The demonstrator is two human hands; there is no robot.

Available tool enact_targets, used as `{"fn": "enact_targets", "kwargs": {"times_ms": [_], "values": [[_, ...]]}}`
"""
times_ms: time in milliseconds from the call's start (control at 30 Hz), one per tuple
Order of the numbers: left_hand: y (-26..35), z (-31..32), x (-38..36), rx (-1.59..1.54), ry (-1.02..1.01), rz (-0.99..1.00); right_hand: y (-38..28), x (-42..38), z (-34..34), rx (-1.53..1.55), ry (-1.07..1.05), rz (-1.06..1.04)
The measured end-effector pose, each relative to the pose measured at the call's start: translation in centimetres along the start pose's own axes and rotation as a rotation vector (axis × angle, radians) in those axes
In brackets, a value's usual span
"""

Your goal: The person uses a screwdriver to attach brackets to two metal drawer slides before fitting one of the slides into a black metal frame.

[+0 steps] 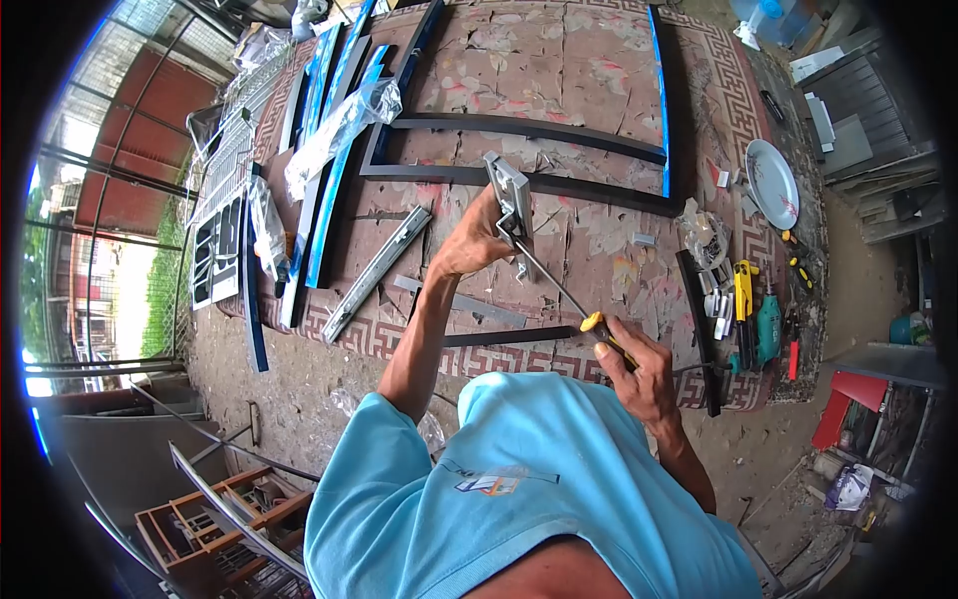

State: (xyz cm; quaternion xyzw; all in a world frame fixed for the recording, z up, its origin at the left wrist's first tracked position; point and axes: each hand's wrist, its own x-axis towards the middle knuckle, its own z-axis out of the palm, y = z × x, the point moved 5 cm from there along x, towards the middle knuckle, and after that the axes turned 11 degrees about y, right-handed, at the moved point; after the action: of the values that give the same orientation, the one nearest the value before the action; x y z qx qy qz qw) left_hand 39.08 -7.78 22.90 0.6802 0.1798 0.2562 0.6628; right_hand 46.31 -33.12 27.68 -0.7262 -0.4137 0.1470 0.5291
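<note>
My left hand (473, 240) is closed around a short grey metal profile piece with small metal fittings (513, 190), raised over the table. Wrapped in my right hand (641, 371) is a screwdriver (557, 282) with a yellow and black handle. Its shaft slants up to the left, and the tip is at the lower part of the metal piece; whether it sits in a screw is too small to tell. Left of my left hand lies a silver metal rail (377, 275). Below it are a flat metal strip (469, 305) and a dark bar (519, 337).
A dark frame (539, 183) partly edged in blue film lies across the cloth-covered table (589, 255). Blue-filmed profiles (324, 215) and plastic wrap (344, 125) are at left. On the right are a white plate (770, 190), a yellow tool (742, 292) and a green tool (768, 327).
</note>
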Motion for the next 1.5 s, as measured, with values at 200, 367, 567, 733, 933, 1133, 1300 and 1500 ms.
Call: {"fn": "enact_targets", "kwargs": {"times_ms": [200,367,567,733,933,1133,1300,1500], "values": [[0.4,-0.2,-0.2,-0.007,0.003,0.028,0.2,-0.3,0.0,-0.027,0.007,-0.019],[0.8,-0.1,-0.3,0.036,-0.051,0.115,0.0,-0.2,0.2,-0.001,-0.005,-0.004],[-0.1,-0.5,-0.8,0.03,-0.036,-0.04,0.3,-0.2,0.2,0.095,-0.104,0.217],[2.0,0.8,-1.5,0.143,-0.136,0.174,0.3,-0.8,0.4,0.116,-0.132,0.297],[1.8,1.3,-2.0,0.081,-0.068,0.225,-0.2,-1.6,0.1,-0.101,-0.007,0.07],[0.9,2.6,-1.2,-0.216,0.415,0.003,-1.2,-2.4,0.8,-0.256,0.049,-0.137],[1.3,3.9,-0.8,-0.068,0.447,-0.012,-0.7,-2.9,1.0,-0.315,0.032,-0.101],[3.9,4.4,-1.7,-0.008,0.539,-0.018,-0.4,-2.7,1.3,-0.136,-0.103,0.195]]}}
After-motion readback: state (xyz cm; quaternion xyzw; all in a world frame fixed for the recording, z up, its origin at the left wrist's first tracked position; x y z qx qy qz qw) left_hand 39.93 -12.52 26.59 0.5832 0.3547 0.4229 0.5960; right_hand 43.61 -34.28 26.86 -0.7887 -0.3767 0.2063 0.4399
